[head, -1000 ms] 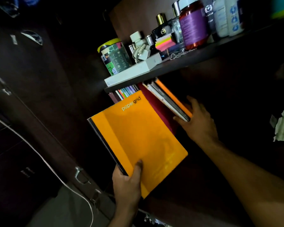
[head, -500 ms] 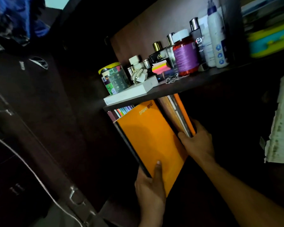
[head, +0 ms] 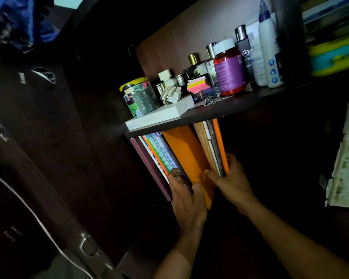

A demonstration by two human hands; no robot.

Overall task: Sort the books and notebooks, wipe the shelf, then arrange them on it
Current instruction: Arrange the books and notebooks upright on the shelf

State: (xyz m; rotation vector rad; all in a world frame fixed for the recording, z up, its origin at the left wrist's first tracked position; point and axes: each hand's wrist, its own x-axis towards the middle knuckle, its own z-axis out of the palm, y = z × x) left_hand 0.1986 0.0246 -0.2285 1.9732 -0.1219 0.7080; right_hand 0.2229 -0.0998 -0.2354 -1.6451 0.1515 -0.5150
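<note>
Orange notebook point(head: 186, 158) wedged between book stacks; left hand point(head: 186, 200) grips its edge, right hand point(head: 233, 182) clasps thin books point(head: 215, 146).

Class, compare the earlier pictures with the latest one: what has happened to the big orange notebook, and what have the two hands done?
The orange notebook has gone from flat in front of the shelf to upright, pushed in between the standing books. The left hand moved up with it and grips its lower edge. The right hand still holds the leaning books aside. The bottles above have not moved.
</note>
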